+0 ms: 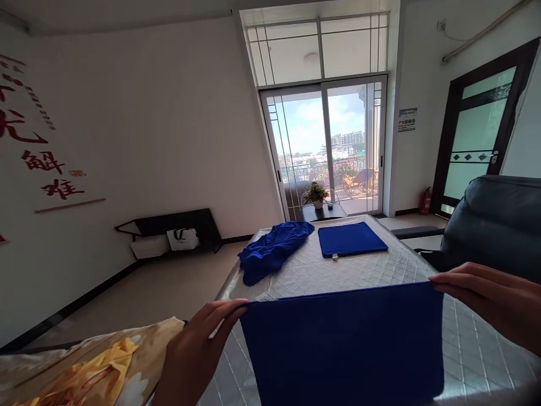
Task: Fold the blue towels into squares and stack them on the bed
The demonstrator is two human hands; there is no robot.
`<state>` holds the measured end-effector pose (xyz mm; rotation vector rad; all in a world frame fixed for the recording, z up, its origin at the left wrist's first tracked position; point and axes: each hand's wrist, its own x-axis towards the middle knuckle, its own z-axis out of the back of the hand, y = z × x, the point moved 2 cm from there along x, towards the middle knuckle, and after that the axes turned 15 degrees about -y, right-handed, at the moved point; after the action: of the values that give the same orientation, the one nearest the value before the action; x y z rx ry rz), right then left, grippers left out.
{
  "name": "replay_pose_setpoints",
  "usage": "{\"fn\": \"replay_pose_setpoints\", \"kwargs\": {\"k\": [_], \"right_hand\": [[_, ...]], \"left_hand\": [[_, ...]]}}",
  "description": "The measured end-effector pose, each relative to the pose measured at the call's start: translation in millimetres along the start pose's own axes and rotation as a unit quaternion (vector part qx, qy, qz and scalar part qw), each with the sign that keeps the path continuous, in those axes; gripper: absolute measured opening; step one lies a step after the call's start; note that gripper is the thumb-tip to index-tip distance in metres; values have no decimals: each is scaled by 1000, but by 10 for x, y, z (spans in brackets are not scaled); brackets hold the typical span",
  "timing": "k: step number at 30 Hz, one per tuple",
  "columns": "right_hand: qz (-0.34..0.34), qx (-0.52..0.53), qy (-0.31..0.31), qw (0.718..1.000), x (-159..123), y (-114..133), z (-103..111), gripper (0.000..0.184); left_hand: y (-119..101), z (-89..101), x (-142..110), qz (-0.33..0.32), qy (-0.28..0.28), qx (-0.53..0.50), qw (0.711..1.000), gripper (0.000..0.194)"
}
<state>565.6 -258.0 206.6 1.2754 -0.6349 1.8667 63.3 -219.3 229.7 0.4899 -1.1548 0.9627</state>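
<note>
And here's the blue cloth (346, 344), held up at the near side of the quilted cover (304, 273), its top edge stretched almost straight, the right end a touch higher. The left hand (196, 341) pinches the top left corner, the right hand (494, 296) the top right; fingers narrow on both, hands spread wide apart. The bottom edge runs partly out of view, so no telling whether it rests on anything.

Danger spots? Those fingertip grips look slim: one slipping corner could leave the cloth sagging or creased. A swing far and left might catch the blue heap (276, 248), crumpled there; a push straight ahead might nudge the blue square (353, 239), lying flat with a white tag (335, 257) at its near edge.

Now the edges: quilting shows beyond the cloth and along the right, some room to move. The tan fabric (156, 332) sits near left; the black chair (502, 225) bounds the right.
</note>
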Motion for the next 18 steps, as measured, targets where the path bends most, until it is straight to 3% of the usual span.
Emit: {"fn": "replay_pose_setpoints", "kwargs": {"k": [4,7,10,15,18], "right_hand": [[3,11,-9,1000,130,-3,94,41],[-17,50,0,999,335,-8,40,35],[-55,64,49,995,560,-134,-205,31],[-94,11,119,988,906,-473,-764,40],[-92,-12,87,992,1090,-572,-951,37]], "left_hand": [[21,35,164,4,22,-18,1000,37],[48,-40,323,16,35,-34,999,42],[139,-266,537,30,56,-49,997,46],[402,-800,922,97,134,-57,985,49],[527,-980,1048,144,95,-55,983,49]]}}
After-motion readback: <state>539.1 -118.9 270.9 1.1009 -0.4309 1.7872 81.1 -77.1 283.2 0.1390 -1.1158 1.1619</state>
